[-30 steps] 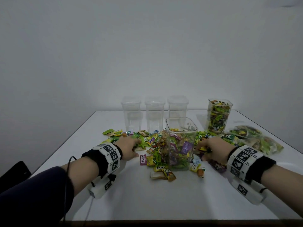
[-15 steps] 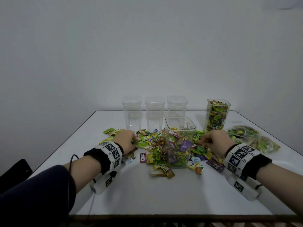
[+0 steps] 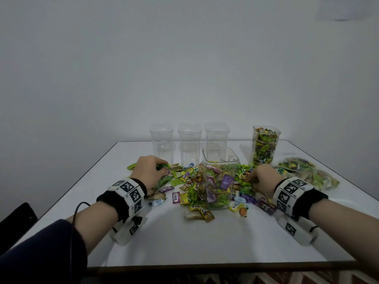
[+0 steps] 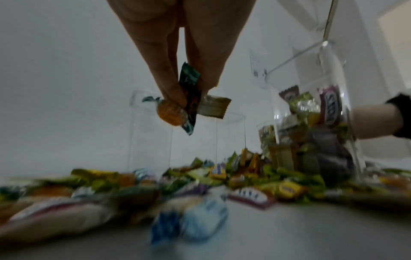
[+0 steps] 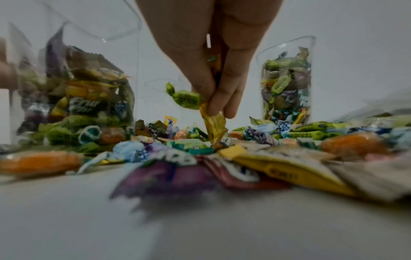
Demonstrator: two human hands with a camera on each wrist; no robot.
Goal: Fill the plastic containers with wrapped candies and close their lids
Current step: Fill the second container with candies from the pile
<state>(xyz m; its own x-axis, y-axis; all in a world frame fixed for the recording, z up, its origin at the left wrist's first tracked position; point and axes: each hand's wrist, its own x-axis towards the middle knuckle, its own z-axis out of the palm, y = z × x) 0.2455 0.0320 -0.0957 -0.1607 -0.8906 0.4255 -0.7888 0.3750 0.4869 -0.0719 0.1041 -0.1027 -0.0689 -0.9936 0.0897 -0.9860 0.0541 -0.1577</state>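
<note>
An open clear container [image 3: 220, 179], about half full of wrapped candies, stands mid-table inside a loose pile of candies [image 3: 185, 181]. My left hand [image 3: 150, 171] is left of it and pinches several candies [image 4: 189, 103], among them an orange one and a dark green one. My right hand [image 3: 261, 178] is right of the container and pinches a green candy and a gold wrapper [image 5: 200, 105] just above the pile. A full, lidless container [image 3: 265, 145] stands at the back right.
Three empty clear containers [image 3: 189, 144] stand in a row at the back of the white table [image 3: 205, 242]. A clear bag of candies [image 3: 305, 173] lies at the right edge. A dark chair back [image 3: 16, 220] shows at the lower left.
Both hands have lifted slightly from the pile with candies pinched in their fingers. The left hand shifted back and left; the right hand drew in a little.
</note>
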